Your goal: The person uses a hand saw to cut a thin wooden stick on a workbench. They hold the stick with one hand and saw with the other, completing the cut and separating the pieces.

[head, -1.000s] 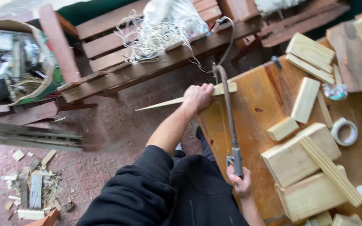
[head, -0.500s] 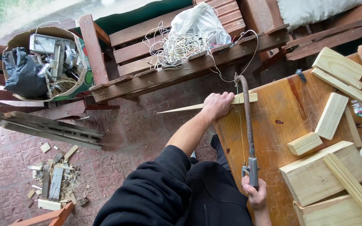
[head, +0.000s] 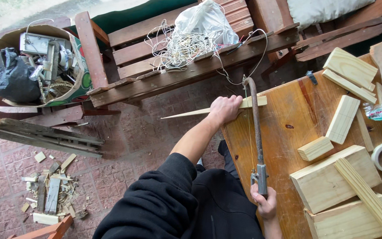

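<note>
- Head view: left hand (head: 224,109) clenched over a thin wooden strip (head: 200,111), pinning it at the wooden table (head: 288,132) edge, its pointed end overhanging.
- Right hand (head: 265,204) grips the saw (head: 257,132) handle; its thin blade seems to cross the strip.

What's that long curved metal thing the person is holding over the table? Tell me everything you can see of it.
It looks like a hand saw with a bow frame: a rusty brown metal rod, bent over in a hook at the far end, with a thin blade or wire running alongside it. Its grey metal handle end sits in the right hand. It lies lengthwise over the edge of the wooden table, crossing the pale tapered wood strip that the left hand presses down there.
</note>
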